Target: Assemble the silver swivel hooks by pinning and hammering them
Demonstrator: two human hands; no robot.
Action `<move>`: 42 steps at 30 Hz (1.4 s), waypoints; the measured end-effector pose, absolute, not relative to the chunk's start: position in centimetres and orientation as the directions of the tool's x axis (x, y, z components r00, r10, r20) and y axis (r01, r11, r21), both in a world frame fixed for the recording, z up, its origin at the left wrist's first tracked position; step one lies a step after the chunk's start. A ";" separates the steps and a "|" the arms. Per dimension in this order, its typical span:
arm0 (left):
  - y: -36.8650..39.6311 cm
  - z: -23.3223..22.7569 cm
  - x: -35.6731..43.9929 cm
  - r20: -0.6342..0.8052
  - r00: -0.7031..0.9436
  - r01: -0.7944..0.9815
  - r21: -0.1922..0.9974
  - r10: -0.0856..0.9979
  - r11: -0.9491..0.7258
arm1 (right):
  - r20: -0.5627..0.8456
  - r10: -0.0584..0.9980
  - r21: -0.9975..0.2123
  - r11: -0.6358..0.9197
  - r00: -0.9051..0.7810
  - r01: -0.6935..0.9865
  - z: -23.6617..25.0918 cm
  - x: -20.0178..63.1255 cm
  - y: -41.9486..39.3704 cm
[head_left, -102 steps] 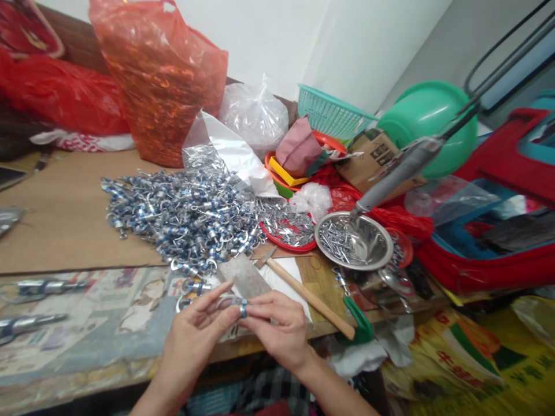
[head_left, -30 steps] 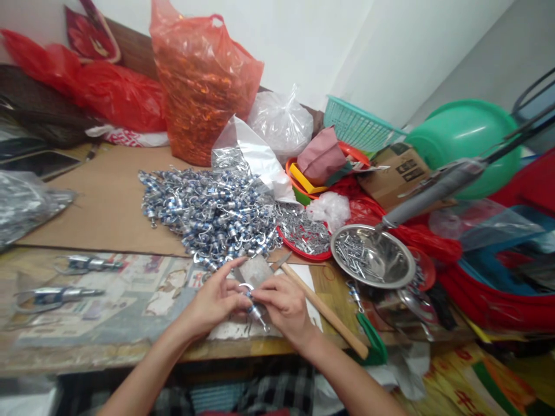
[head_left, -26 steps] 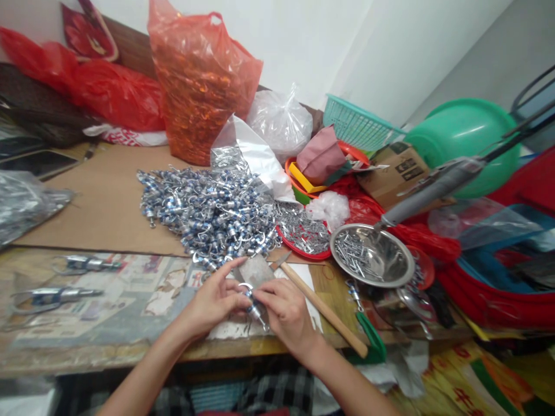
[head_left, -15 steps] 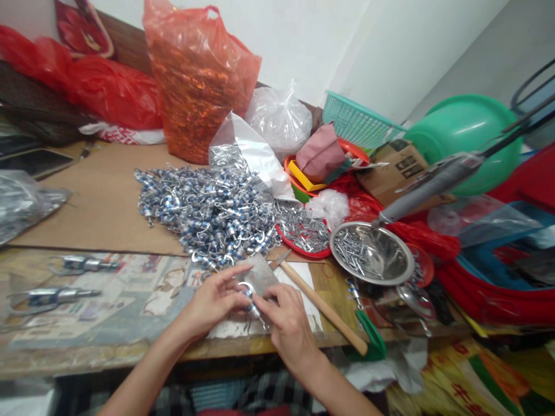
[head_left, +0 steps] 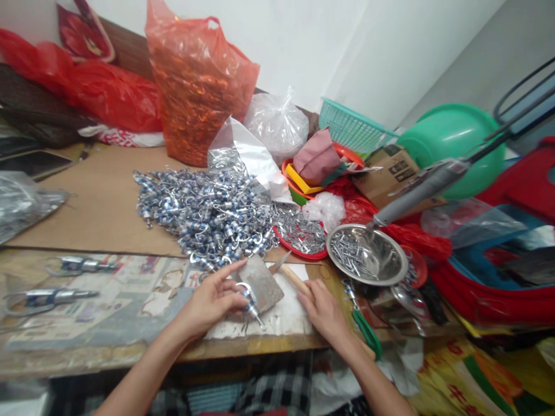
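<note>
My left hand point(head_left: 219, 297) pinches a small silver metal hook point(head_left: 248, 301) with a blue band and a pin sticking out of its end. The hook's curved part lies against a flat grey metal block point(head_left: 263, 283) on a white sheet. To the right, my right hand point(head_left: 326, 309) is closed around the wooden handle of a hammer point(head_left: 295, 279). The hammer's head, thin and pointed where it shows, lies near the block, and the hand covers the middle of the handle. Behind the block spreads a large pile of similar blue-banded hooks point(head_left: 212, 216).
A red tray point(head_left: 303, 231) of small metal parts and a steel bowl point(head_left: 396, 254) of pins stand to the right. Two larger hooks point(head_left: 56, 297) lie at left. A grey-handled tool point(head_left: 422, 193) slants over the bowl. Orange bag point(head_left: 203, 86) stands behind.
My right hand has left the hook and moved right onto the hammer's handle. My left hand stays by the block with the hook, whose pin end is now uncovered.
</note>
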State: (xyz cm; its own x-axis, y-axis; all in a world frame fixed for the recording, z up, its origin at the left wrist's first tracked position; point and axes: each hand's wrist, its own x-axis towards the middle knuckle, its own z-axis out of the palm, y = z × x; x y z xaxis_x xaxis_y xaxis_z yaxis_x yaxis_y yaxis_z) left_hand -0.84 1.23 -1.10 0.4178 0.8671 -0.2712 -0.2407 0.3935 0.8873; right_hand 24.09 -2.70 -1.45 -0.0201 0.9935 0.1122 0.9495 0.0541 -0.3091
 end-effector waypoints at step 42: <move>0.5 -0.6 -0.3 0.189 0.243 0.322 0.909 0.952 -0.263 | 0.184 0.963 -0.383 -0.116 0.199 0.916 -1.0 27.1 11.2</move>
State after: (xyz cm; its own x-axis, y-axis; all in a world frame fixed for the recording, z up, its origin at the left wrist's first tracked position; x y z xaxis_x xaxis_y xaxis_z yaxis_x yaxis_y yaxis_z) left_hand -0.30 0.53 -0.64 0.2426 0.9515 0.1892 0.3223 -0.2630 0.9094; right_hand 27.09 11.20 -0.96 0.1987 0.9626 0.1842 0.9165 -0.1159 -0.3829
